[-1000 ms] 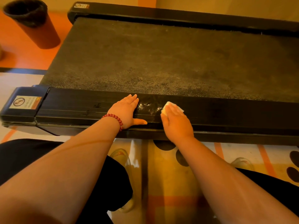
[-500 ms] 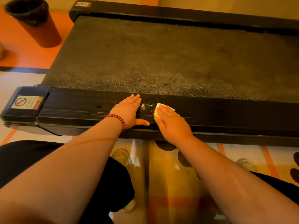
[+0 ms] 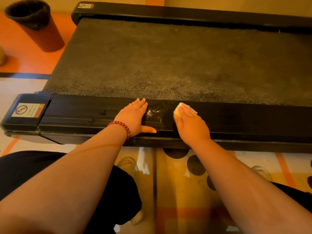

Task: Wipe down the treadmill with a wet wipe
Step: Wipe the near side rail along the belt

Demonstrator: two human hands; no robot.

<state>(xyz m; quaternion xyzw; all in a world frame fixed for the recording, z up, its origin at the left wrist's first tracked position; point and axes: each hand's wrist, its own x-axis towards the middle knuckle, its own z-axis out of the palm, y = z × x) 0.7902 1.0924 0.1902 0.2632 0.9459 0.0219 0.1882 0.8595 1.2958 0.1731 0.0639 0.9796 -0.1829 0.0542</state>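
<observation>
Right hand point(image 3: 190, 125) presses a folded wet wipe point(image 3: 185, 108) flat under straight fingers, clasping nothing, on the near side rail point(image 3: 244, 119) of the treadmill point(image 3: 185, 14), about midway along the rail's visible length. The left hand point(image 3: 133, 117) lies released, palm down, on the same rail just to the left. The dusty walking belt point(image 3: 168, 61) fills the deck beyond. A lined waste bin point(image 3: 38, 29) stands off the far left corner. A wet streak point(image 3: 154, 113) glistens between the hands. The rail wipe appears under way. The next stroke likely calls for steady pressure, sliding rightward over the dry stretch.
</observation>
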